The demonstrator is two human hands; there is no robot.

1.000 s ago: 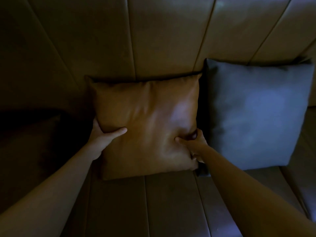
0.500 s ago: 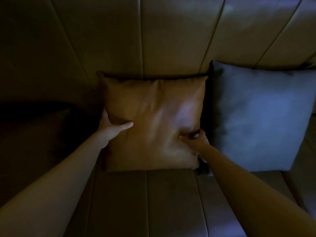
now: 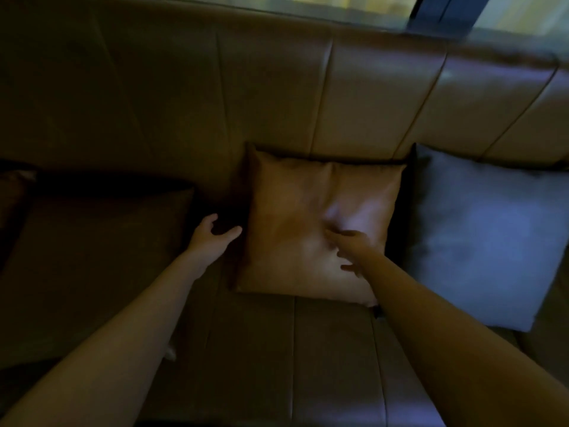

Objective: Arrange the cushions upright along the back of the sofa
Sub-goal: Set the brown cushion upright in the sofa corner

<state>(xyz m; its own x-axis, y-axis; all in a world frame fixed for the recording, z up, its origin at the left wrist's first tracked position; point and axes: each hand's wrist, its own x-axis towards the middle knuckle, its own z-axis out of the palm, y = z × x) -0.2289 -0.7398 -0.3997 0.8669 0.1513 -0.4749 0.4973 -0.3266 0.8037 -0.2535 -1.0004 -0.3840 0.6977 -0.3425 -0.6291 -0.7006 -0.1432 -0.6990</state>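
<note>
Square tan leather cushion stands against brown leather sofa back between both open, empty hands — left hand just beside, right hand over its face; next, square it beside blue-grey fabric cushion.

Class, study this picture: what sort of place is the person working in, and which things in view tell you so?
Probably a living room or lounge, dimly lit. A brown leather sofa fills the view, a tan cushion and a grey cushion lean against its back, and what looks like a window shows behind it.
</note>
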